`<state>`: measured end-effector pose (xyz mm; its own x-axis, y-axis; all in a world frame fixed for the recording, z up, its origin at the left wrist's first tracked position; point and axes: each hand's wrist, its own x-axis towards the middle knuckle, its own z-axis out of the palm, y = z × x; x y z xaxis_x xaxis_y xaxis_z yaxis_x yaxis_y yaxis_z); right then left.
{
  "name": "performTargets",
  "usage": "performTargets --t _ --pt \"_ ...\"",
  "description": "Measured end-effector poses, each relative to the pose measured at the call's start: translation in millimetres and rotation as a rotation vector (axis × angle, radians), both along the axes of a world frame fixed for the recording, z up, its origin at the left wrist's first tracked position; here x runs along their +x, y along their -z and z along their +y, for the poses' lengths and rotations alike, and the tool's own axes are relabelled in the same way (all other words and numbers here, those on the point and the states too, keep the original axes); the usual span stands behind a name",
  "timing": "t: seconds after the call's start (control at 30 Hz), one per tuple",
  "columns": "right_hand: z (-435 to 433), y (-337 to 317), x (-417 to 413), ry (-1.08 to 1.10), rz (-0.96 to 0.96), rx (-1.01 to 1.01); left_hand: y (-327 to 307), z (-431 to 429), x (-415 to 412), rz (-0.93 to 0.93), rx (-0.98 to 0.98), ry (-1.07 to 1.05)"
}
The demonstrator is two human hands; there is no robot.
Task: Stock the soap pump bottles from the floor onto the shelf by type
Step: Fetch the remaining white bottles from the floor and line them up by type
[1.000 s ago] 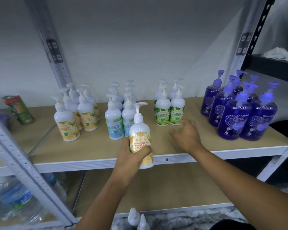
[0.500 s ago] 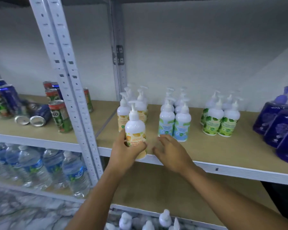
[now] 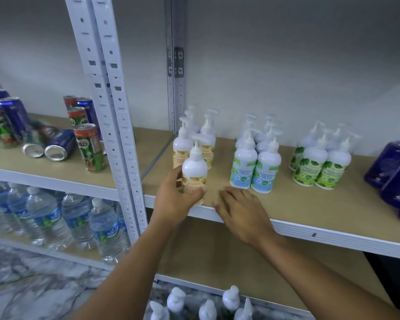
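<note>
My left hand (image 3: 173,199) grips a white pump bottle with a yellow label (image 3: 194,168), upright at the front edge of the wooden shelf (image 3: 310,209), just in front of the group of yellow-label bottles (image 3: 207,142). My right hand (image 3: 243,210) rests open on the shelf edge right of that bottle, holding nothing. Further right stand the blue-label bottles (image 3: 255,165), the green-label bottles (image 3: 319,167) and the purple bottles (image 3: 395,176). Several white pump tops (image 3: 203,303) show on the floor below.
White perforated uprights (image 3: 116,135) divide this bay from the left one, where drink cans (image 3: 88,146) stand or lie on the shelf and water bottles (image 3: 56,218) fill the level below. The lower wooden shelf (image 3: 217,257) sits under my arms. Marble floor lies at bottom left.
The view has swung left, bringing the cans and water bottles into sight. My left hand has carried the yellow-label bottle left, in front of its group. My right hand followed along the shelf edge.
</note>
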<state>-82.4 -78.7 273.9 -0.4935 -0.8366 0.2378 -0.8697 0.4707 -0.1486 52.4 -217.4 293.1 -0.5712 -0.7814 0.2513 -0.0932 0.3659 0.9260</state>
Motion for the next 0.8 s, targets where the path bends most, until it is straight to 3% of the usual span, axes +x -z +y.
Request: performTargets --t 0.3,0.8 --pt "1.7 4.9 12.8 0.111 0.008 0.107 13.3 11.5 8.0 -0.168 -0.135 -0.146" --pt "0.5 13.6 11.7 0.157 0.070 0.059 7.3 -12.4 -48.6 -0.347 -0.197 -0.365"
